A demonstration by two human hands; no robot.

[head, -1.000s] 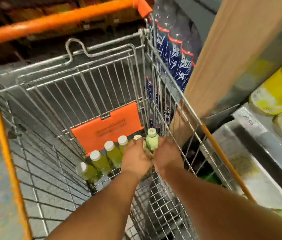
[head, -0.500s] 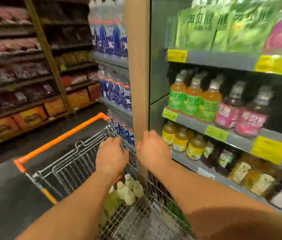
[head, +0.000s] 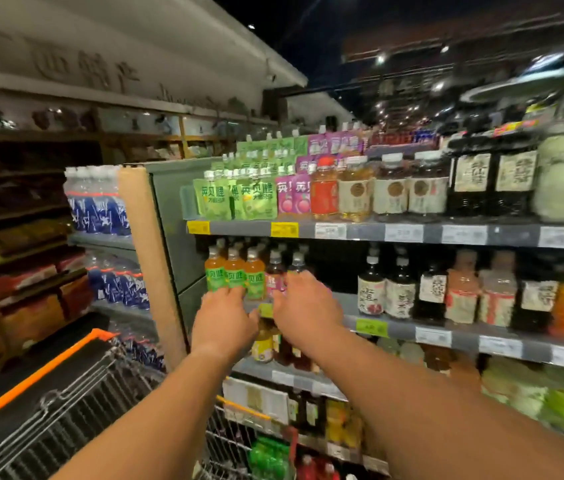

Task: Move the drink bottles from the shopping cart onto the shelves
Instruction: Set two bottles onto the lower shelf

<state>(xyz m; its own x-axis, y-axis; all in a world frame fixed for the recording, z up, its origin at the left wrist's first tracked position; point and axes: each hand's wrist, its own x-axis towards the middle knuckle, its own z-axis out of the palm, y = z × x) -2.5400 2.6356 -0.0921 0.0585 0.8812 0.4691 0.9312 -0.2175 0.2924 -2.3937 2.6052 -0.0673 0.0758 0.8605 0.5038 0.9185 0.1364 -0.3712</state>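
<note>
Both my arms reach up to the middle shelf (head: pixel 394 329). My left hand (head: pixel 225 323) has its back to me, fingers curled at the base of the orange bottles with green labels (head: pixel 235 277); I cannot tell whether it holds anything. My right hand (head: pixel 304 306) is just beside it with fingers spread in front of the pink-labelled bottles (head: pixel 275 275), and nothing shows in it. The wire shopping cart (head: pixel 66 427) with its orange handle is at the lower left; its inside is out of view.
The top shelf (head: pixel 360 232) carries green and pink pouches and tea bottles. Dark and orange bottles fill the middle shelf to the right. Blue-labelled water bottles (head: pixel 100 206) stand left of a tan post (head: pixel 149 254). Lower shelves hold more drinks.
My hands rose from the bottles in the cart up to the middle shelf, and my view swung from the cart floor to the shelves.
</note>
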